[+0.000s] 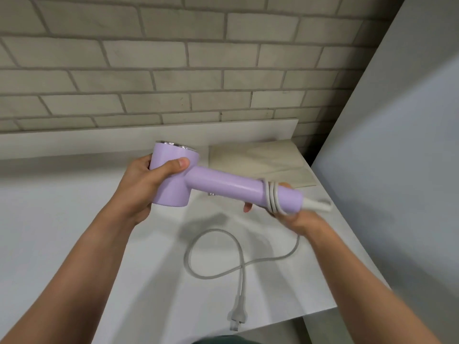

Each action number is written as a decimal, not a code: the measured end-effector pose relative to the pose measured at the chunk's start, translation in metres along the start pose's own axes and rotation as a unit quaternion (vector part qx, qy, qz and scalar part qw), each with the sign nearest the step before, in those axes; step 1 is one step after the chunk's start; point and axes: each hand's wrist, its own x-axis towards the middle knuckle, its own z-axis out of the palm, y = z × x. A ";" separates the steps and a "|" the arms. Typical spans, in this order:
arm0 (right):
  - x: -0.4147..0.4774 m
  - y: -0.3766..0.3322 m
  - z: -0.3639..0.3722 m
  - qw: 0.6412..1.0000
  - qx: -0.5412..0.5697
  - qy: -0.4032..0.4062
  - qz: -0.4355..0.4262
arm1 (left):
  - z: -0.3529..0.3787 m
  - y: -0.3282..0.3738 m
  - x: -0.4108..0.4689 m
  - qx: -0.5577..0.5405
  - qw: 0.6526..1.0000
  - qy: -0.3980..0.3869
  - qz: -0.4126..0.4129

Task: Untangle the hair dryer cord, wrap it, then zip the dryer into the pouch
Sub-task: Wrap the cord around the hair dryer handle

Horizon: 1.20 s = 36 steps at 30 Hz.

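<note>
A lilac hair dryer (223, 182) is held level above the white table (62, 219). My left hand (146, 181) grips its barrel head, thumb on top. My right hand (288, 214) holds the handle from underneath near its end, where the white cord (273, 197) is wound in about three turns. The rest of the cord (213, 254) hangs down from that hand and loops loosely on the table, ending in the plug (236, 319) at the front edge. A flat beige pouch (260, 162) lies behind the dryer, partly hidden by it.
A brick-pattern wall (173, 58) stands close behind the table. A pale grey panel (397, 170) rises along the table's right side. The table's front edge runs just below the plug.
</note>
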 end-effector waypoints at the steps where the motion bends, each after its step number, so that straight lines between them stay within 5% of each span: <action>1: 0.000 0.003 0.010 0.997 -0.024 0.066 -0.028 | 0.001 0.001 0.005 -0.011 1.000 0.023 0.002; 3: -0.005 0.006 0.025 0.992 -0.011 0.105 -0.068 | 0.001 0.000 0.013 -0.024 0.996 0.081 0.009; 8: -0.035 -0.014 0.042 0.997 -0.072 -0.026 -0.027 | -0.010 -0.002 0.039 -0.019 0.977 0.209 0.046; 15: -0.062 -0.059 0.020 0.996 0.072 -0.056 0.008 | -0.008 -0.005 0.052 0.073 0.964 0.220 0.131; 18: -0.066 -0.072 0.006 0.998 -0.012 0.052 -0.034 | -0.006 -0.003 0.054 0.116 0.962 0.195 0.153; 22: -0.063 -0.090 -0.022 0.907 -0.339 0.203 -0.144 | -0.004 0.000 0.045 0.167 0.965 0.109 0.168; 26: -0.048 -0.099 -0.044 0.832 -0.416 0.276 -0.242 | -0.002 0.010 0.027 0.175 0.965 0.005 0.197; 32: -0.026 -0.070 -0.067 0.890 -0.246 0.283 -0.259 | -0.003 0.017 0.006 0.065 0.974 -0.048 0.210; 36: -0.014 -0.039 -0.057 0.940 -0.162 0.198 -0.225 | 0.000 0.012 0.001 -0.031 0.985 -0.048 0.163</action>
